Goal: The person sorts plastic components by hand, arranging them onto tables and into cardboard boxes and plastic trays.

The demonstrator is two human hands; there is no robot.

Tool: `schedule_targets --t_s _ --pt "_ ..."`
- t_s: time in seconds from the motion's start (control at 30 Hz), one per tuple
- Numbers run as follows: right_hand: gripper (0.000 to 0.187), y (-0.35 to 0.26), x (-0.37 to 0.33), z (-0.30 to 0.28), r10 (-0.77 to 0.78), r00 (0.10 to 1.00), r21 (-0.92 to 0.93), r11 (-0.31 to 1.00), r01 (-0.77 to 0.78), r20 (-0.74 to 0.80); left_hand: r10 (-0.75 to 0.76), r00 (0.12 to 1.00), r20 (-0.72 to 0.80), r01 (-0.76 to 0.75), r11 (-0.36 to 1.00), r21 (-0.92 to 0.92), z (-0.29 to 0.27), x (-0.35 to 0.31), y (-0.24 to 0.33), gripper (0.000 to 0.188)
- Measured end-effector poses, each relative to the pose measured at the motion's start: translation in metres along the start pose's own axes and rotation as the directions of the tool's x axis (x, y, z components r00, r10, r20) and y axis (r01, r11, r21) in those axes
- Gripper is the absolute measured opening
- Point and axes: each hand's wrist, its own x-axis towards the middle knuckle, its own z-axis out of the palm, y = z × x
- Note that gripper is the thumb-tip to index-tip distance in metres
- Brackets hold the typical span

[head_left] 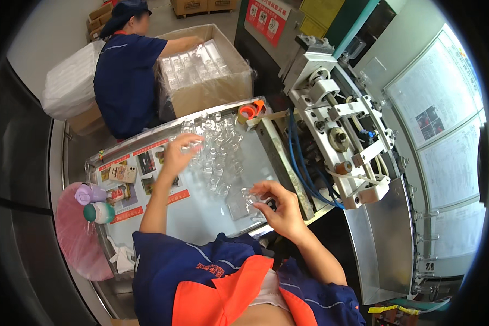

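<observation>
Many small clear plastic pieces (217, 146) lie in a loose spread on the worktable (206, 209). My left hand (180, 156) hovers at the left edge of this spread, thumb and fingers curved but apart, with nothing plainly between them. At the front right of the table, my right hand (281, 209) pinches a clear plastic piece (249, 196) between thumb and fingers. Under and beside it lie more flat, clear pieces (237, 209), whose outlines are hard to make out.
A metal machine (339, 130) with blue hoses borders the table's right side. An orange tape dispenser (250, 112) sits at the far corner. Bottles (99, 213) and a phone (123, 173) are at left. Beyond, a co-worker (126, 76) reaches into a large carton (212, 98).
</observation>
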Motion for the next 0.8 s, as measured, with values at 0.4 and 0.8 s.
schedule_targets --t_s 0.4,0.8 --pt "0.047 0.029 0.016 0.075 -0.083 0.986 0.129 0.99 0.064 0.147 0.223 0.925 0.309 -0.294 0.933 0.207 -0.002 -0.086 0.089 0.014" --pt "0.023 0.041 -0.09 0.017 -0.023 0.973 -0.07 0.997 0.04 0.23 -0.138 0.983 -0.121 0.181 0.836 0.518 -0.018 -0.084 -0.131 0.029"
